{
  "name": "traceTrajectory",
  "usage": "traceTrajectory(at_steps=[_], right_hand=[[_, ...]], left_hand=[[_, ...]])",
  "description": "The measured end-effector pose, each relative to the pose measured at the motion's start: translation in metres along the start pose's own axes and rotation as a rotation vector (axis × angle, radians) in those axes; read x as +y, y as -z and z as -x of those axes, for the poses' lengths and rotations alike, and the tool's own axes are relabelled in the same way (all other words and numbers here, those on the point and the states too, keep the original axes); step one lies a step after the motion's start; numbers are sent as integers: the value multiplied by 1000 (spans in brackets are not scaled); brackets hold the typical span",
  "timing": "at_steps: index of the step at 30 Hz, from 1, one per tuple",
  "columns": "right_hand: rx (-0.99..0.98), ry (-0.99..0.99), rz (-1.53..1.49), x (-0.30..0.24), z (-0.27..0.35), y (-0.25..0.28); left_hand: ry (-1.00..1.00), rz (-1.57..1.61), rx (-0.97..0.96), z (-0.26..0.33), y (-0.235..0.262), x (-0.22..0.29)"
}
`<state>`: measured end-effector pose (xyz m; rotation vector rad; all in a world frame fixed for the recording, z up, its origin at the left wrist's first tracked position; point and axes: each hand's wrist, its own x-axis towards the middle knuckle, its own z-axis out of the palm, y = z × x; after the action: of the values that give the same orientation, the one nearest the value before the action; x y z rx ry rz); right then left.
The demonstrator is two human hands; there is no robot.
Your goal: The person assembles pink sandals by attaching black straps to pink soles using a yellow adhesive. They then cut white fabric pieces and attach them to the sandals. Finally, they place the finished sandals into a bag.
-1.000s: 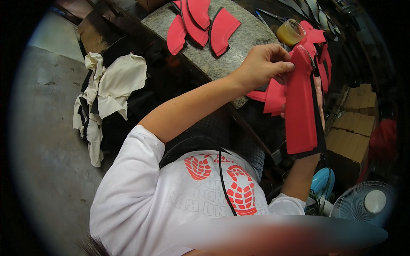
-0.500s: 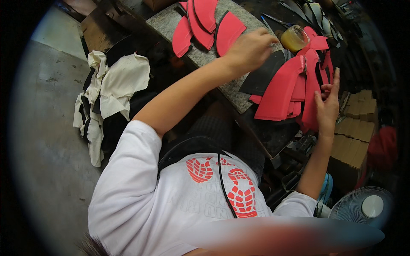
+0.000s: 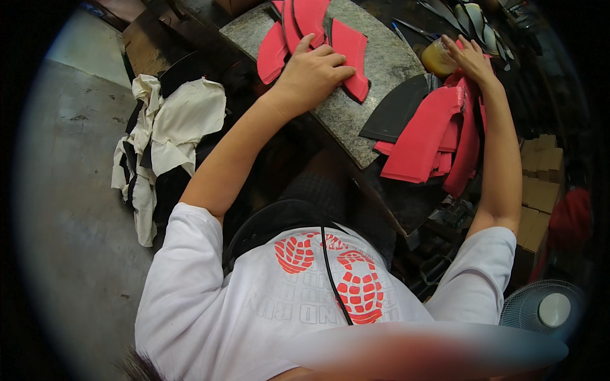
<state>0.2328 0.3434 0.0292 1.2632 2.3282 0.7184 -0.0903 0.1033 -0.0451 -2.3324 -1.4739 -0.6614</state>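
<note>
On the left of the stone slab [image 3: 387, 44], several curved red sheet pieces with dark undersides lie in an overlapping group. My left hand [image 3: 308, 73] rests across them, its fingers apart, the tips touching one red curved piece [image 3: 349, 51]. Over at the right, my right hand [image 3: 471, 62] hovers beside a clear jar of yellow paste [image 3: 437, 60]. Its fingers are stretched out and look empty. Below that hand is a pile of red pieces [image 3: 422, 130], partly hidden by my right forearm. A black curved piece [image 3: 394, 108] lies against the pile.
Scissors [image 3: 416, 30] and a blue pen [image 3: 401, 32] lie beyond the slab. Cream cloth scraps [image 3: 187, 120] hang at the left. Cardboard boxes [image 3: 540, 190] are stacked on the right, with a fan [image 3: 540, 308] nearer me.
My left hand has moved left from above the slab's middle onto the red pieces, and one piece there has turned. My right hand has moved away from me, from the pile's right side to the jar.
</note>
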Motion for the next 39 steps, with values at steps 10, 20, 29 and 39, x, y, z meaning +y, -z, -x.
traceTrajectory(at_steps=[10, 20, 29, 39], right_hand=[[449, -114, -560, 17, 46, 23], [968, 110, -1076, -27, 184, 125], [781, 274, -1385, -129, 205, 102], [996, 109, -830, -138, 207, 92]], left_hand=[[23, 157, 512, -29, 1, 16], [515, 926, 738, -23, 60, 17], [566, 1343, 85, 3, 55, 54], [611, 1405, -32, 10, 82, 68]])
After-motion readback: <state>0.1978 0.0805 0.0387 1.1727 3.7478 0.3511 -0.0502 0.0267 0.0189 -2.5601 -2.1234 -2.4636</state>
